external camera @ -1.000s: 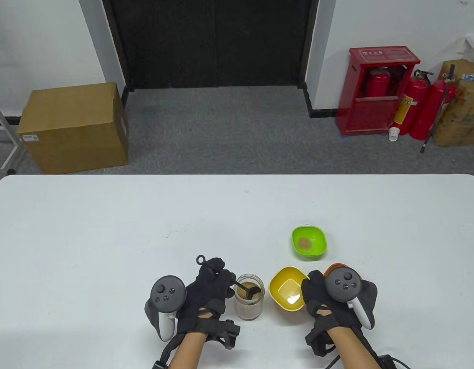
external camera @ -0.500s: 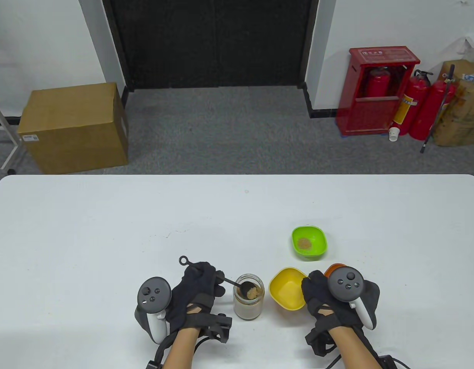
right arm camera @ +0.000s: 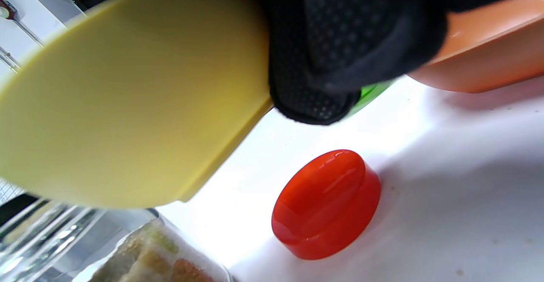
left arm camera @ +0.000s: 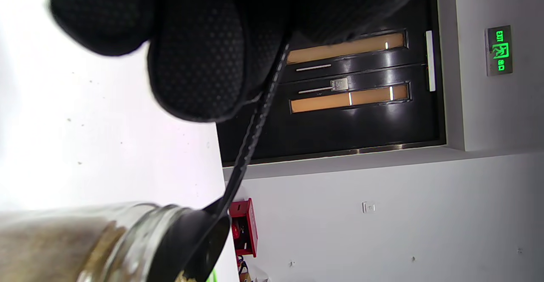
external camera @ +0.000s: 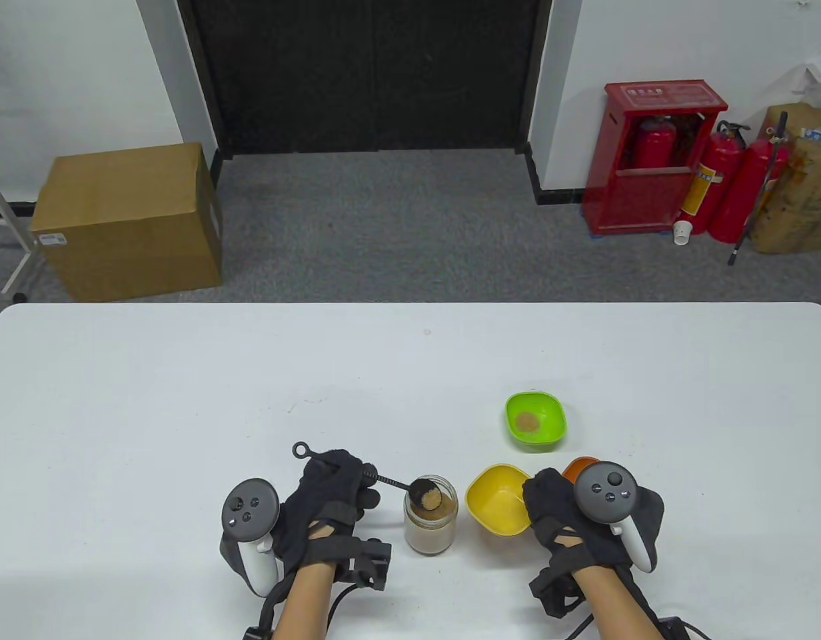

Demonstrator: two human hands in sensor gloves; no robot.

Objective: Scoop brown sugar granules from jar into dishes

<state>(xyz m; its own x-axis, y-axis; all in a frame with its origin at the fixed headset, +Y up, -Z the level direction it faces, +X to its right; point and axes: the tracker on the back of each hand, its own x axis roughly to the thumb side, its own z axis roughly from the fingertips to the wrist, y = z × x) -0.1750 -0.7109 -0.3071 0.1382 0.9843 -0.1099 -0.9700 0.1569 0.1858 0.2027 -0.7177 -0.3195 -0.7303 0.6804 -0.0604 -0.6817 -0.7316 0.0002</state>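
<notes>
My gloves (external camera: 330, 493) are black with a dotted grip pattern. The spoon (external camera: 410, 490) is black, its sugar (external camera: 431, 499) light brown. The held dish (external camera: 498, 500) is yellow, another dish (external camera: 534, 420) bright green, the lid (right arm camera: 326, 204) glossy red.

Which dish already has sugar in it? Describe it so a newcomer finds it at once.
On the white table, look right of the glass jar near the front edge, where three small dishes cluster. It is the green dish, farthest from the person. Unlike the yellow dish that the right hand holds, it has a small brown heap inside.
</notes>
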